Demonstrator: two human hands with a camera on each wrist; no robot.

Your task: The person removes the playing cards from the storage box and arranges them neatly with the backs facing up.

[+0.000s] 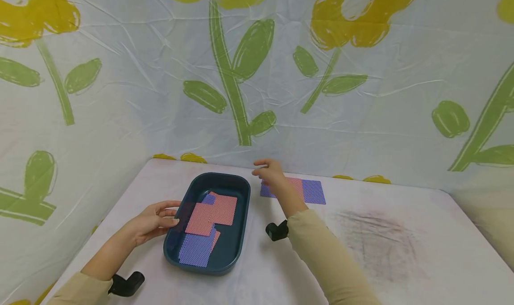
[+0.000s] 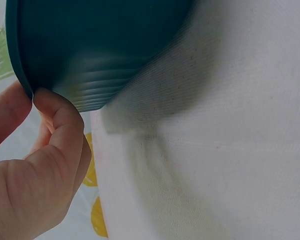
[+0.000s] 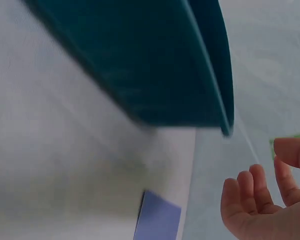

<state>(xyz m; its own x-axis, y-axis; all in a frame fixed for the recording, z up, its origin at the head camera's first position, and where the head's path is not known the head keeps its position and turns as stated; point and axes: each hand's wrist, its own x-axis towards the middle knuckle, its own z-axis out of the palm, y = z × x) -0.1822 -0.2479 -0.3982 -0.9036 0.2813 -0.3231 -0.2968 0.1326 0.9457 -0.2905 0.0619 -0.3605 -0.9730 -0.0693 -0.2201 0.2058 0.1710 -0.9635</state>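
My left hand (image 1: 154, 222) holds a dark teal rectangular tray (image 1: 229, 253) by its left rim. In the left wrist view, thumb and fingers pinch that rim (image 2: 21, 75). Inside the tray lie several overlapping patterned cards, red ones (image 1: 199, 220) over blue ones (image 1: 195, 250). My right hand (image 1: 273, 173) is raised just past the tray's far right corner, fingers loosely bent, nothing in them. Beyond and below it, cards lie in a row on the table, with a red card (image 1: 296, 186) between blue ones (image 1: 314, 192); my hand and forearm partly hide them.
The table has a white cloth (image 1: 425, 215) with a dark smudge (image 1: 377, 238) on the right. A flower-printed sheet (image 1: 160, 95) hangs behind it and at the sides. Black wrist-camera mounts (image 1: 277, 230) stick out at both sleeves.
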